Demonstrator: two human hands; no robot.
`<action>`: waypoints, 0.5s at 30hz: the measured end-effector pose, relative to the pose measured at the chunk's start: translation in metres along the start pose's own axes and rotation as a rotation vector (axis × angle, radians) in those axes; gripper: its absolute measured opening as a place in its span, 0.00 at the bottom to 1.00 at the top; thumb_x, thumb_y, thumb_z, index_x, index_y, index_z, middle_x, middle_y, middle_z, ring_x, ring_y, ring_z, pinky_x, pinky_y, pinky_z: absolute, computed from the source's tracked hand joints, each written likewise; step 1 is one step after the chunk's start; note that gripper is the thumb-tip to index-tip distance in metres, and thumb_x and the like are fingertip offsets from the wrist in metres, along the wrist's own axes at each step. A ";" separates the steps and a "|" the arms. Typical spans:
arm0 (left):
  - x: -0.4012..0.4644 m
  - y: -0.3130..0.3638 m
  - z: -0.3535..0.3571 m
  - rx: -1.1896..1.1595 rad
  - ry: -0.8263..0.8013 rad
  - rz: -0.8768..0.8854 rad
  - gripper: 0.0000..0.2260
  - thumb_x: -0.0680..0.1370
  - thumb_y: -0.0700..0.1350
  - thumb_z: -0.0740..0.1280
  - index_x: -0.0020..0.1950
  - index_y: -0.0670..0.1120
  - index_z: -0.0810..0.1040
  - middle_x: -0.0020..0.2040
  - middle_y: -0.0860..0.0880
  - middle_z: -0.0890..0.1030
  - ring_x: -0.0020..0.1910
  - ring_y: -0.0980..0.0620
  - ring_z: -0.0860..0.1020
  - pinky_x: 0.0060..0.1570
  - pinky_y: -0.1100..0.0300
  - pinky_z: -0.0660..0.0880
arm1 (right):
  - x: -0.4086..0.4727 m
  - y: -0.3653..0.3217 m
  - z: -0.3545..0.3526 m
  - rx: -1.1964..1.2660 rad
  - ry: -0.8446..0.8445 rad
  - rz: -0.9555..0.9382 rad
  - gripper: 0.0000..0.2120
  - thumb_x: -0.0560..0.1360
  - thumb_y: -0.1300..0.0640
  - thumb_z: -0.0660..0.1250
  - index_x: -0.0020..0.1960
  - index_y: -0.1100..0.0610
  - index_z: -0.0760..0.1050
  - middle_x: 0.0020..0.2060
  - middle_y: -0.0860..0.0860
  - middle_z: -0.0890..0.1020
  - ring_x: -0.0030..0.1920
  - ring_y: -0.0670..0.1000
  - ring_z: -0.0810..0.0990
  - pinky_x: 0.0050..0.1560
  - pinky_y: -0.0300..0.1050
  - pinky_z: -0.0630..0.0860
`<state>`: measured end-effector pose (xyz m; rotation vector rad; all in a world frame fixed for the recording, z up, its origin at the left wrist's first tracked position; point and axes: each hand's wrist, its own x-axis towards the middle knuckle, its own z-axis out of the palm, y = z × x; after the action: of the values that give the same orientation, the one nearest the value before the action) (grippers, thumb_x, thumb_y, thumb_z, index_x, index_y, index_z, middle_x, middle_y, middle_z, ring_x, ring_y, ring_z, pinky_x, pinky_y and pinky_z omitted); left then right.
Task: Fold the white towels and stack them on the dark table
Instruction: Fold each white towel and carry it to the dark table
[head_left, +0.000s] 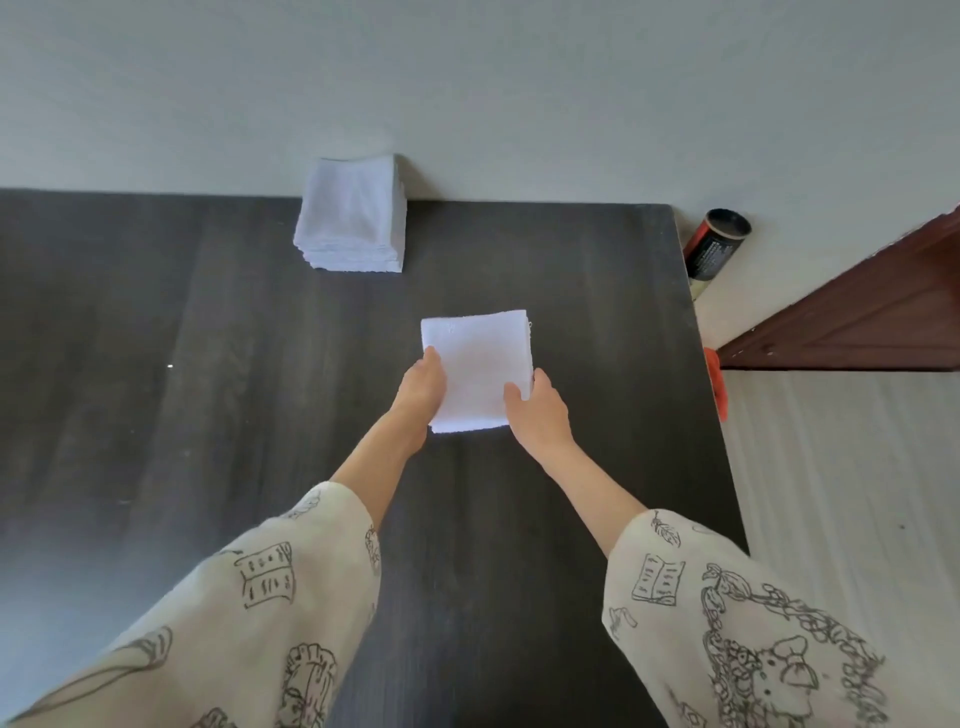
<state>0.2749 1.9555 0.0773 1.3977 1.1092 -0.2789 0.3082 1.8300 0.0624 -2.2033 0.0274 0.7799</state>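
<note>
A small white towel (475, 358), folded into a square, lies on the dark table (208, 389) right of centre. My left hand (422, 387) grips its left edge, thumb on top and fingers hidden beneath. My right hand (537, 413) grips its near right corner the same way. A stack of several folded white towels (350, 215) stands at the table's far edge against the wall, well beyond both hands and to their left.
A black and red cylinder (714, 247) leans by the wall just past the table's right edge. A dark red wooden door (872, 306) stands at the right, with pale floor (831, 493) below it. An orange object (717, 382) hangs beside the table's right edge.
</note>
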 end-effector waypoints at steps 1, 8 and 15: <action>0.009 0.007 -0.005 -0.004 -0.012 0.002 0.24 0.80 0.55 0.45 0.68 0.44 0.68 0.61 0.47 0.76 0.57 0.46 0.75 0.60 0.51 0.72 | 0.007 -0.009 0.002 0.022 0.004 0.002 0.23 0.79 0.53 0.55 0.72 0.60 0.59 0.66 0.57 0.69 0.64 0.57 0.70 0.63 0.52 0.69; 0.040 0.027 -0.033 0.042 0.050 0.165 0.18 0.82 0.50 0.46 0.60 0.44 0.70 0.60 0.46 0.75 0.58 0.47 0.72 0.61 0.53 0.66 | 0.023 -0.019 0.013 -0.637 0.283 -0.466 0.29 0.78 0.48 0.60 0.75 0.54 0.56 0.75 0.56 0.56 0.75 0.58 0.56 0.72 0.57 0.55; 0.076 -0.053 -0.080 0.903 0.286 0.522 0.23 0.82 0.48 0.50 0.76 0.45 0.52 0.77 0.44 0.51 0.76 0.44 0.47 0.73 0.45 0.45 | 0.051 0.004 0.040 -1.131 0.250 -0.687 0.36 0.70 0.38 0.66 0.73 0.51 0.61 0.72 0.57 0.65 0.71 0.60 0.64 0.68 0.65 0.59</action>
<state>0.2391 2.0458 0.0032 2.5348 0.8091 -0.2053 0.3277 1.8660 0.0124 -2.9961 -1.2455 0.0677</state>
